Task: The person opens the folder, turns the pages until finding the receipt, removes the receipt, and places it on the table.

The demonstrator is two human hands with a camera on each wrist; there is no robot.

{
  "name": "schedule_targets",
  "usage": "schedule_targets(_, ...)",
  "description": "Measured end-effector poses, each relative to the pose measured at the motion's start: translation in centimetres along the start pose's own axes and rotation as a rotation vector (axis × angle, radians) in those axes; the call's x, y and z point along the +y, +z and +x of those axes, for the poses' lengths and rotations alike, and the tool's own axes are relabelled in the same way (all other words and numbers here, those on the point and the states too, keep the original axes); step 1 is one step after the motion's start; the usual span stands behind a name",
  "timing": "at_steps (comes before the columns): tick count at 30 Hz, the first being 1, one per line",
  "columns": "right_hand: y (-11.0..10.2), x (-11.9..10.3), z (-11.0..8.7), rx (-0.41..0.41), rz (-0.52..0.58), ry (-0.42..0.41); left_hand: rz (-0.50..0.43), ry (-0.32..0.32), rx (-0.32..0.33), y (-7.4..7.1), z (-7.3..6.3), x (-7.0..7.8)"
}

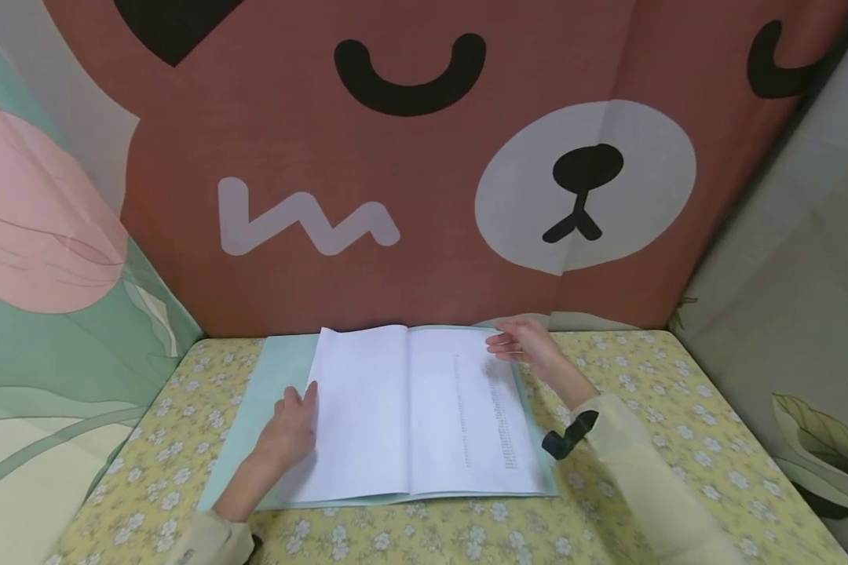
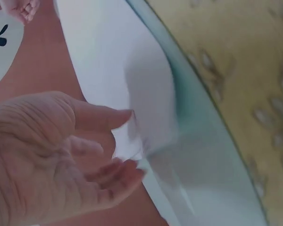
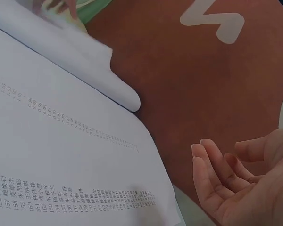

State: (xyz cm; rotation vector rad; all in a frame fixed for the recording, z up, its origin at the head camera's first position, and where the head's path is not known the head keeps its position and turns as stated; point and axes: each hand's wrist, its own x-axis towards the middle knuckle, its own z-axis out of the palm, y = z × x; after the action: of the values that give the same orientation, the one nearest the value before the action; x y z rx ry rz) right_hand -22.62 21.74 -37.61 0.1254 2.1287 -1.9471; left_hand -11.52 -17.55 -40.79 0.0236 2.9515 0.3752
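An open folder of white pages with a pale mint cover (image 1: 243, 439) lies in front of me. At the outer edge of the left page (image 1: 360, 416), which is blank, is my left hand (image 1: 287, 431). Its thumb and fingers stand apart beside the lifted page edge in the left wrist view. My right hand (image 1: 530, 345) hovers near the upper right corner of the right page (image 1: 434, 424), fingers loosely bent and holding nothing. Columns of small printed numbers and names run down that page, seen closer in the right wrist view.
A yellow floral cloth (image 1: 381, 537) covers the table. Behind it hangs a brown fabric backdrop (image 1: 438, 275) with a bear face, close to the folder's far edge. Printed curtains (image 1: 49, 353) stand at both sides. A black strap (image 1: 568, 435) is on the right wrist.
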Motion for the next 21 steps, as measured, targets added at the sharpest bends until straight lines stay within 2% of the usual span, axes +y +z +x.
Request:
schedule_targets(2, 0.0, 0.0, 0.0, 0.009, -0.003, 0.001, 0.073, 0.139, 0.088, 0.1, -0.1, -0.4)
schedule_targets(5, 0.0, 0.0, 0.1, 0.034, -0.010, 0.014, 0.191, 0.417, 0.196, 0.2, 0.0, -1.1)
schedule_targets(8, 0.0, 0.1, 0.2, 0.067, -0.002, 0.026, 0.286, 0.673, 0.227, 0.1, 0.2, -1.6)
schedule_targets(10, 0.0, 0.1, 0.3, 0.085, 0.009, 0.027, 0.318, 0.773, 0.206, 0.1, 0.3, -1.8)
schedule_targets(11, 0.0, 0.1, 0.3, 0.093, 0.010, 0.026, 0.319, 0.801, 0.186, 0.0, 0.3, -1.8)
schedule_targets(13, 0.0, 0.1, 0.2, 0.102, 0.009, 0.020, 0.299, 0.811, 0.134, 0.0, 0.3, -1.9)
schedule_targets(21, 0.0, 0.7, 0.3, 0.143, -0.041, -0.007, 0.235, 0.692, -0.021, 0.1, -0.1, -1.8)
